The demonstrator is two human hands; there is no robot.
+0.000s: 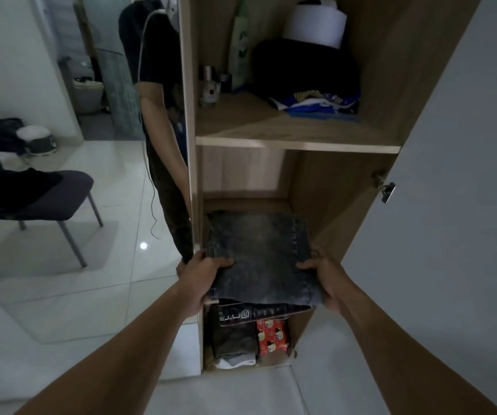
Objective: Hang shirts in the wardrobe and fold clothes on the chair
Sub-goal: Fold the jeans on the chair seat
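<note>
Gripping opposite edges, left hand and right hand hold folded, faded denim jeans at wooden wardrobe.

White print on dark item seems unreadable.

Jeans faded grey-black; wardrobe light wood; chair dark grey.

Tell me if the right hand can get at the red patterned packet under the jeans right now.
Probably not yet: the right hand grips the folded jeans, which overhang the red packet. Once freed, the open front looks clear.
</note>
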